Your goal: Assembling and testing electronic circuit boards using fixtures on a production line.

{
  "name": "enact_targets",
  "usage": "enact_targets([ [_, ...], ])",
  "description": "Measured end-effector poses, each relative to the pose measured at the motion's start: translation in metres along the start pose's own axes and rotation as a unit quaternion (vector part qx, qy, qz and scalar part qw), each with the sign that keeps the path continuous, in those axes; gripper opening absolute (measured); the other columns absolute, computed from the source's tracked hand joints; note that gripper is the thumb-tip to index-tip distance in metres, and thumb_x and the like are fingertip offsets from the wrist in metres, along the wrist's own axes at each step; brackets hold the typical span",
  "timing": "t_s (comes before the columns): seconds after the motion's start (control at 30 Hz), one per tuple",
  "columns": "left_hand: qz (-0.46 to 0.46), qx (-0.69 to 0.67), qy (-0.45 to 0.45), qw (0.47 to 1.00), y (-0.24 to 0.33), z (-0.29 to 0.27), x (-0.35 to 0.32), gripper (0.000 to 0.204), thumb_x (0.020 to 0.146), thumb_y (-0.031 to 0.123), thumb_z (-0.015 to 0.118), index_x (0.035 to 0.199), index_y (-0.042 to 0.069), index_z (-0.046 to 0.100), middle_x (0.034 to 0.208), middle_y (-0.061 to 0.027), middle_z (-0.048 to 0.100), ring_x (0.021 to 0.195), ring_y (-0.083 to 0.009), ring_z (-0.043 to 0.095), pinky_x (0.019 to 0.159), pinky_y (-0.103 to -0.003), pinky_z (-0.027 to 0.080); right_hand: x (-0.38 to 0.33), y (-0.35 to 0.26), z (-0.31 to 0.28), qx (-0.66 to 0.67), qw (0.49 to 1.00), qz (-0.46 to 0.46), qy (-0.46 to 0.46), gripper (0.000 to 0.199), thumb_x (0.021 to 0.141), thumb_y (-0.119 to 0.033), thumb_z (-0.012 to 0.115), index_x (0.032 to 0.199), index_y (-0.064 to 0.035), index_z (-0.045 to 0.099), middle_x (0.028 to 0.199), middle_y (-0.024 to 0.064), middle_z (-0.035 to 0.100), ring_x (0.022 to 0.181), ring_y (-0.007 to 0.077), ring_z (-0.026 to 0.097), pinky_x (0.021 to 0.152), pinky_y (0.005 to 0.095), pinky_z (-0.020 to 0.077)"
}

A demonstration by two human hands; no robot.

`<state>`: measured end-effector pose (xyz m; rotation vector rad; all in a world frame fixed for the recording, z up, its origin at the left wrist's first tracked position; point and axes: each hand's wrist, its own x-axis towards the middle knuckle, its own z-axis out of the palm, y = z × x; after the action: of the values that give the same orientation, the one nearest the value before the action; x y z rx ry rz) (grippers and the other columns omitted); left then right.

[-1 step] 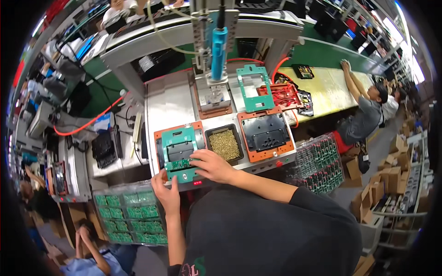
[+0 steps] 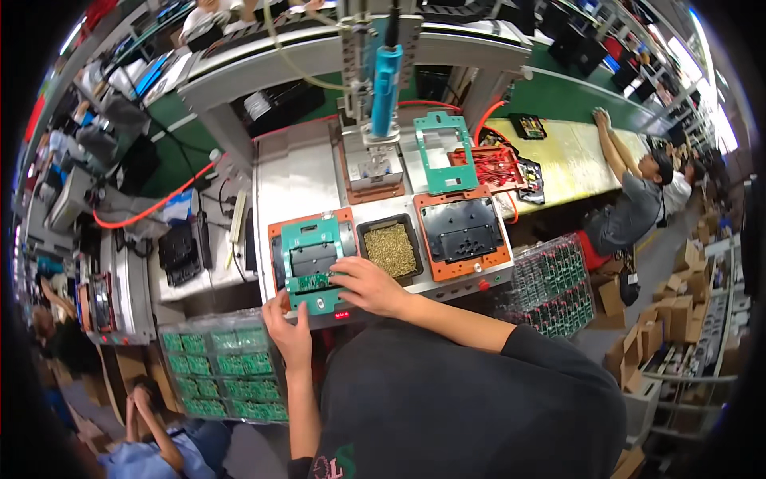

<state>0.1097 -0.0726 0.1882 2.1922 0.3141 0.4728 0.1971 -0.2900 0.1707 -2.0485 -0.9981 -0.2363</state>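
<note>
Flanking the circuit board's (image 2: 308, 283) ends are both hands (image 2: 372, 287).

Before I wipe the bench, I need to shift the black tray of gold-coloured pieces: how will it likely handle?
The black tray is probably heavy for its size, since many small, metallic-looking gold-coloured pieces lie in it. They could shift or spill if it tilts, as its top is open. It seems unlikely to tip when pushed, looking broad and low.

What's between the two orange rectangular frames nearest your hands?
In the head view, a black square tray of small gold-coloured pieces lies between the left orange frame and the right orange frame.
</note>
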Motion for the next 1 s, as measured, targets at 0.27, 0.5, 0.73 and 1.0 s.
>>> enact_targets([
  [0.27,-0.009,-0.030,0.021,0.999,-0.010,-0.003,-0.013,0.032,0.087,0.001,0.071,0.119,0.001,0.066,0.110,-0.0137,0.063,0.097,-0.0269,0.062,0.084,-0.038,0.050,0.006,-0.004,0.004,0.039,0.999,0.022,0.003,0.031,0.086,-0.005,0.072,0.116,-0.0009,0.066,0.118,0.0143,0.067,0.116,0.0343,0.062,0.100,0.0430,0.0510],
  [0.5,0.019,-0.023,0.038,0.999,-0.010,0.002,-0.013,0.019,0.086,0.003,0.074,0.105,0.002,0.071,0.108,-0.0120,0.064,0.098,-0.0277,0.062,0.085,-0.038,0.049,0.006,0.000,0.004,0.042,0.999,0.024,0.003,0.025,0.087,-0.004,0.073,0.112,-0.0013,0.069,0.117,0.0133,0.070,0.115,0.0319,0.064,0.100,0.0412,0.0511],
  [0.73,0.075,0.037,0.030,0.996,-0.007,0.000,-0.014,0.018,0.085,0.008,0.076,0.101,0.003,0.072,0.107,-0.0109,0.064,0.103,-0.0302,0.059,0.090,-0.041,0.046,0.015,-0.006,0.002,-0.006,1.000,0.002,-0.003,0.030,0.083,-0.008,0.076,0.113,-0.0032,0.070,0.118,0.0109,0.069,0.114,0.0305,0.063,0.099,0.0424,0.0499],
  [1.0,0.100,0.089,-0.003,0.991,0.013,0.010,-0.017,0.022,0.083,0.017,0.079,0.101,0.005,0.072,0.106,-0.0066,0.063,0.105,-0.0276,0.058,0.092,-0.043,0.041,0.039,-0.003,0.017,-0.063,0.995,-0.025,-0.076,0.026,0.085,-0.017,0.074,0.108,-0.0064,0.071,0.107,0.0062,0.068,0.103,0.0275,0.063,0.094,0.0409,0.0461],
])
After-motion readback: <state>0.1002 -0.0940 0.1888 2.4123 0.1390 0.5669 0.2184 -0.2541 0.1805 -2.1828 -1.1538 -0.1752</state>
